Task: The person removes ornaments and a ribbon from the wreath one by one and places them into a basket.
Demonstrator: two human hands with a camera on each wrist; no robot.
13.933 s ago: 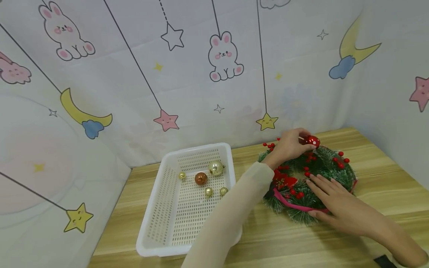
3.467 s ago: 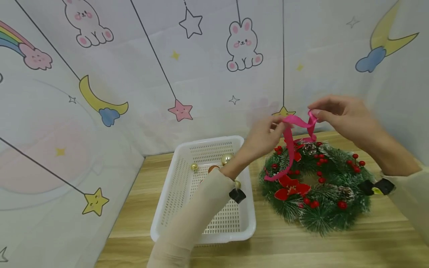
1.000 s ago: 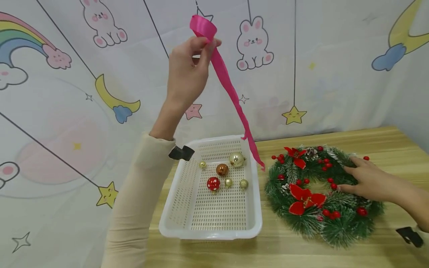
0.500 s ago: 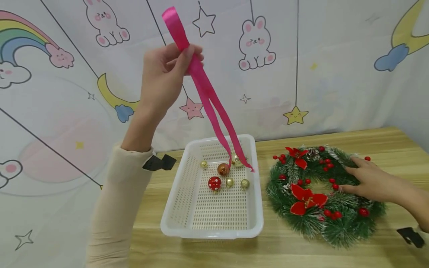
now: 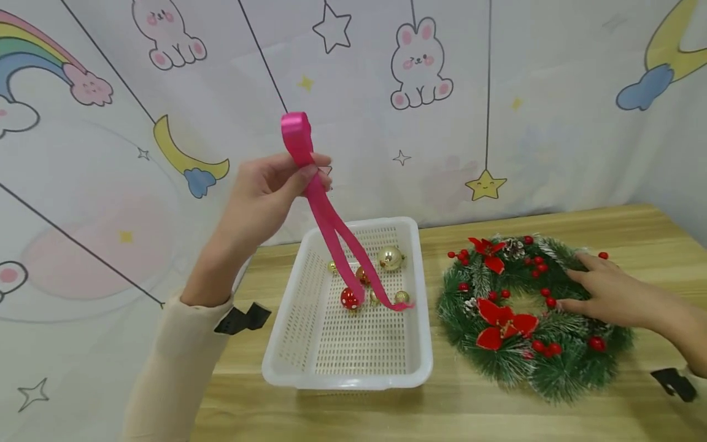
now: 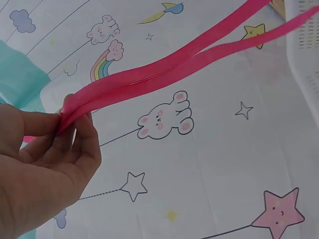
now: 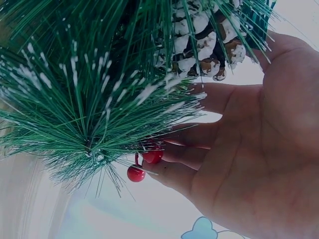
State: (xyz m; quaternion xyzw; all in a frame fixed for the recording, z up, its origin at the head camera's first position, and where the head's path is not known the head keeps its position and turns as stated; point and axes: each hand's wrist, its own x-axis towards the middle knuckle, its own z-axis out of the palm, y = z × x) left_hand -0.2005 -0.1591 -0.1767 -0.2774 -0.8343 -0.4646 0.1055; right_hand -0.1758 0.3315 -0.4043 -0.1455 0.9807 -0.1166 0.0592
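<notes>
My left hand point(image 5: 259, 199) pinches a doubled pink ribbon point(image 5: 296, 132) between thumb and fingers. Its loop stands above the hand, and two tails hang down over the white basket point(image 5: 348, 383). In the left wrist view the ribbon point(image 6: 149, 79) trails away from the fingertips. My right hand point(image 5: 618, 294) rests on the right side of a green wreath point(image 5: 560, 368) with red poinsettias, berries and pinecones. Seen from the right wrist, its fingers reach relaxed under frosted needles, beside a pinecone point(image 7: 209, 45) and red berries point(image 7: 135, 173).
Inside the basket lie a red spotted bauble point(image 5: 350, 298), a large pale gold bauble point(image 5: 390, 258), a copper one and several small gold ones, some partly behind the ribbon. A printed curtain point(image 5: 353, 153) hangs behind the wooden table point(image 5: 331, 420).
Earlier, the left hand held the red bauble at the wreath; it now lies in the basket. The ribbon came off the wreath, rose in the left hand, and has just dropped lower.
</notes>
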